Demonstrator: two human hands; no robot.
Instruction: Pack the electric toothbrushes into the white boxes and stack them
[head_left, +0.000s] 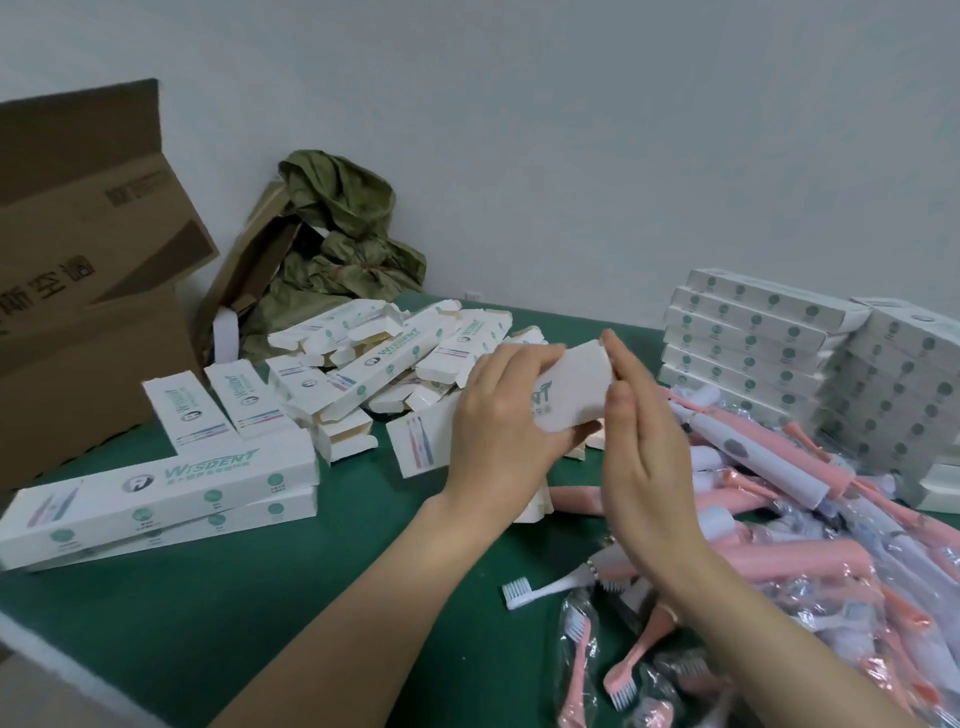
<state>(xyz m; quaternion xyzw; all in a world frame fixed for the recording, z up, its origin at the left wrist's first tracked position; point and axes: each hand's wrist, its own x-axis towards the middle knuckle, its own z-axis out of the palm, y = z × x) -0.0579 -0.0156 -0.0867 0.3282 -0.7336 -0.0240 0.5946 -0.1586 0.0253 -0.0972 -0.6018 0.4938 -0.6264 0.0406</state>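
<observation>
Across the green table (311, 597) the task's things lie in three groups. At the far right stands the stack of packed boxes (753, 343), several layers high and squarely laid. In front of it sprawls the pile of pink toothbrushes (810, 551), many in clear wrappers that look slippery, so each is best taken by the thick handle, not by the thin neck. At the centre back lies a heap of empty boxes (384, 358) with their flaps open.

The white box (576, 384) is held above the table in the middle. The left hand (498, 421) wraps round its lower half, and the right hand (644, 447) lies flat against its upper end with straight fingers, seemingly pressing the flap in. It is thin card — light, fairly stiff along its length, easily dented — so a hold across the narrow sides suits it better than a squeeze on the broad faces.

Around them, brown cartons (78, 312) fill the left edge and a crumpled green bag (337, 234) leans in the corner. Two long boxes (166, 493) lie stacked at the near left. Bagged brush heads (613, 670) and one loose white brush head (519, 592) lie just under the right forearm — likely to be swept aside by a careless reach toward the stack.
</observation>
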